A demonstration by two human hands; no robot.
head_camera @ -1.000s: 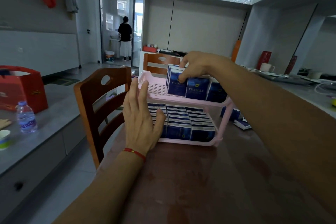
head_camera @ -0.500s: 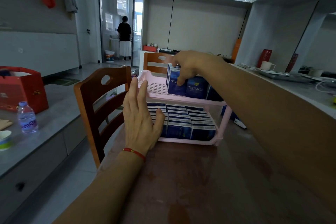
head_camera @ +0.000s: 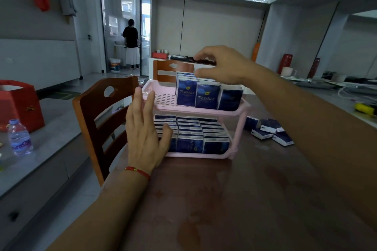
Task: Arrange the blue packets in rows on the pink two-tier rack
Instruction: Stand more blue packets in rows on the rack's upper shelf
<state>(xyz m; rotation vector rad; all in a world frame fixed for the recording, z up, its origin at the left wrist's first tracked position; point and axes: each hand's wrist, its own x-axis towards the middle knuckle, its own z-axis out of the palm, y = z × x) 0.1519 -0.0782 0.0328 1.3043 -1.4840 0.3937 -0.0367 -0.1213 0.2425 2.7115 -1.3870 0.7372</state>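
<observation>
The pink two-tier rack (head_camera: pixel 161 106) stands on the brown table. Its lower tier is packed with blue packets (head_camera: pixel 191 144) in rows. On the upper tier more blue packets (head_camera: pixel 208 96) stand upright toward the right; the left part of that tier is bare. My right hand (head_camera: pixel 222 67) hovers just above those upright packets, fingers apart, holding nothing. My left hand (head_camera: pixel 144 132) rests flat against the rack's left side, fingers spread. Several loose blue packets (head_camera: pixel 269 131) lie on the table to the right of the rack.
A wooden chair (head_camera: pixel 102 116) stands at the table's left edge, another behind the rack. On the grey counter at left sit a water bottle (head_camera: pixel 19 138) and a red box (head_camera: pixel 18 104). A person stands in the far doorway.
My right hand has let go of the leftmost upper-tier packet and lifted above the row. The loose packets at right have come into view. My left hand has stayed in place.
</observation>
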